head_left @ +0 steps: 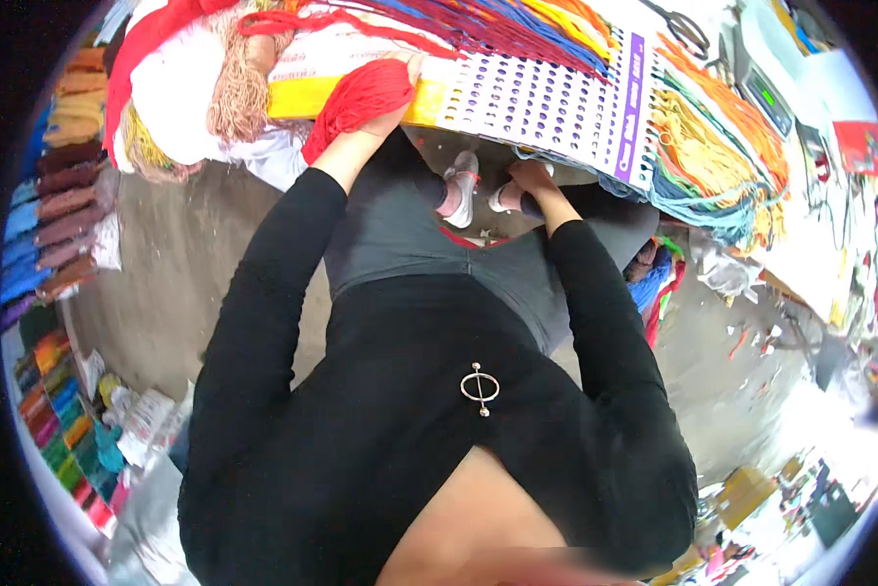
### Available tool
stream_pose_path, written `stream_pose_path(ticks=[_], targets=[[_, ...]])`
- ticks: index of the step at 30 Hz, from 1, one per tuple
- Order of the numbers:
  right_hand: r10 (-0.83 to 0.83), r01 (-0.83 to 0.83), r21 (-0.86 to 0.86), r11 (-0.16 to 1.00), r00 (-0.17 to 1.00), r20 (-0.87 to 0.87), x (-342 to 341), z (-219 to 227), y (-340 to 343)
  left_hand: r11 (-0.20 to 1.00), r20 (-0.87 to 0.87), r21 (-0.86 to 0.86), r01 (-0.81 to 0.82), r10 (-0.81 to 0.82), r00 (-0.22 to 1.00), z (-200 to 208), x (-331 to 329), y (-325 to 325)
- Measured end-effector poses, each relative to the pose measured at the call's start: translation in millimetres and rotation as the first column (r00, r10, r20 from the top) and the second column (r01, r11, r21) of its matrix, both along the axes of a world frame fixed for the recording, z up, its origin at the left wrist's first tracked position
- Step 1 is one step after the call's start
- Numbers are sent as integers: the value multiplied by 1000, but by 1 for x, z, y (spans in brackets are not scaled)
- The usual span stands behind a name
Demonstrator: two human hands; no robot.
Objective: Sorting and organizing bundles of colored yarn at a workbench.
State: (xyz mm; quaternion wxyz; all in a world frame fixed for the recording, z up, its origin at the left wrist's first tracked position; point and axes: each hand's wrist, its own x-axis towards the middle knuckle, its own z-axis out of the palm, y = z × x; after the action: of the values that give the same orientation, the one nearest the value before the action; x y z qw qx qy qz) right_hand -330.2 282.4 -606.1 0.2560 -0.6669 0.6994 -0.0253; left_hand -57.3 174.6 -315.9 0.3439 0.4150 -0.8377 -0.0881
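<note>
A bundle of bright red yarn (366,96) hangs over the yellow front edge of the table. My left hand (392,119) is closed around it, with most of its fingers hidden by the strands. My right hand (531,176) is low between my knees, just under the near edge of a white card punched with rows of holes (527,103). Its fingers look curled in, and whatever they may hold is too small to make out. The card has a purple strip (630,107) along its right side, and long colored threads lie at its far side.
Tan yarn (244,83) and more red yarn lie at the table's left. Orange, yellow and blue threads (712,146) spread to the right, near black scissors (688,34) and a scale (766,98). Stacked colored skeins (68,195) line the far left. Scraps litter the floor at right.
</note>
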Motion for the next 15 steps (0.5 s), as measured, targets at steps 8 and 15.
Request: stream_pose_path(ticks=[8,15], targets=[[15,-63,135,989,944,330,19,8,-2,994,91,51,-97,92,992,-3,19,6],[486,-486,28,874,874,18,48,-13,1,975,147,35,-219,212,966,-7,36,10]])
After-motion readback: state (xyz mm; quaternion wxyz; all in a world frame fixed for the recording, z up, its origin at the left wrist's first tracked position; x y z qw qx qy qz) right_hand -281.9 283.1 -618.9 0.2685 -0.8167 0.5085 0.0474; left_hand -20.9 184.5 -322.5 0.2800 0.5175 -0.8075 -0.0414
